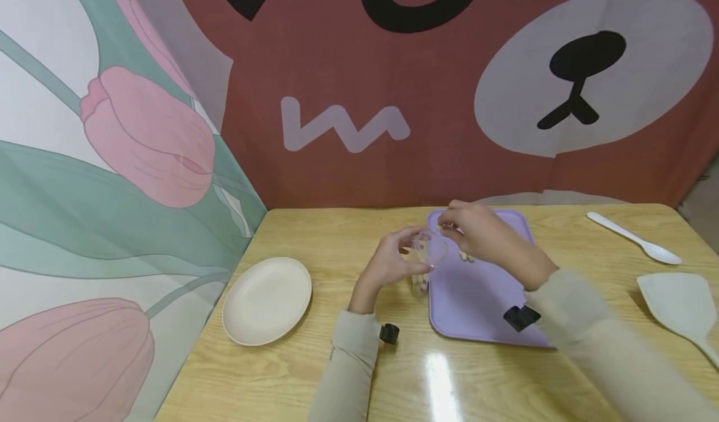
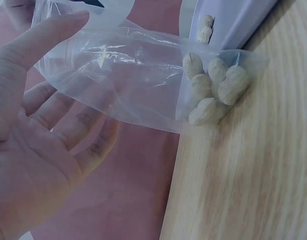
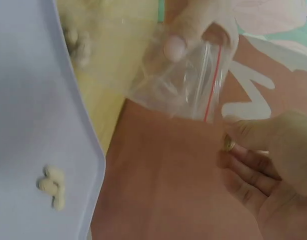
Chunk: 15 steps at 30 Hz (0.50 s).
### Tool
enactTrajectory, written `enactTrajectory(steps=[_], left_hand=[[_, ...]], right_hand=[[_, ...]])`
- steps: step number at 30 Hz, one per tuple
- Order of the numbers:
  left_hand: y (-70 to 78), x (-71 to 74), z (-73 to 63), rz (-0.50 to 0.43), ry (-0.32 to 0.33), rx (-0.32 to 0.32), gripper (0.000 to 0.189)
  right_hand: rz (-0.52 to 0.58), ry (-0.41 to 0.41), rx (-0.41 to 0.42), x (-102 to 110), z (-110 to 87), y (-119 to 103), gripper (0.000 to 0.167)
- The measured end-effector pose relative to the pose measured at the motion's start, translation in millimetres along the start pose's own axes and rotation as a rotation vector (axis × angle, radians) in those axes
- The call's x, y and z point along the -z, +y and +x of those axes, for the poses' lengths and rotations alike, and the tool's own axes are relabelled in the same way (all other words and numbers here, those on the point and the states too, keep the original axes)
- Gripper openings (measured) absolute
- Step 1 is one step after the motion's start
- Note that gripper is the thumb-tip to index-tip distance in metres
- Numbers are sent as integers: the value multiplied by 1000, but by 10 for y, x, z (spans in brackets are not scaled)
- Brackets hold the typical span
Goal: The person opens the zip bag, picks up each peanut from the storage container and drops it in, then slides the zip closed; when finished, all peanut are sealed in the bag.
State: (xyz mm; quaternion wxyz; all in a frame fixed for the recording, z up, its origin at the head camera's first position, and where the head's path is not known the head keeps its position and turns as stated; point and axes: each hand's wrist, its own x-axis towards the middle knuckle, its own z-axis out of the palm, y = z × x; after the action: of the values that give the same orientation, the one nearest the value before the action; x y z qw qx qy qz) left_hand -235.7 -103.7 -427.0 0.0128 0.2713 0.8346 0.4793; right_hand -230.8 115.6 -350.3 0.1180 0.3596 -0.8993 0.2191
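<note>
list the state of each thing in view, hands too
left hand: holding the bag
right hand: pinching something small, likely a peanut
bag: mouth open, part filled
bag peanuts: in shell, gathered at the bottom
tray peanuts: in shell, loose
tray: flat on the table
plate: right way up
spoon: lying down
spatula: lying down

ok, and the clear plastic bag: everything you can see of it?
The bag is thin, glossy, see-through plastic, wrinkled, with a red line along its mouth, which looks open. Several peanuts in their shells sit bunched in its lower end. The left hand holds it near the mouth, so it hangs mouth up by the left edge of the purple tray. Whether its bottom touches the table can't be told.
</note>
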Motion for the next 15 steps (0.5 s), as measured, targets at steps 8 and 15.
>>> enactTrajectory(steps=[8, 15], left_hand=[[6, 10, 0, -17, -7, -7, 73], [6, 12, 2, -54, -14, -4, 73]], right_hand=[[73, -27, 25, -136, 62, -112, 15], [70, -38, 24, -182, 63, -147, 15]])
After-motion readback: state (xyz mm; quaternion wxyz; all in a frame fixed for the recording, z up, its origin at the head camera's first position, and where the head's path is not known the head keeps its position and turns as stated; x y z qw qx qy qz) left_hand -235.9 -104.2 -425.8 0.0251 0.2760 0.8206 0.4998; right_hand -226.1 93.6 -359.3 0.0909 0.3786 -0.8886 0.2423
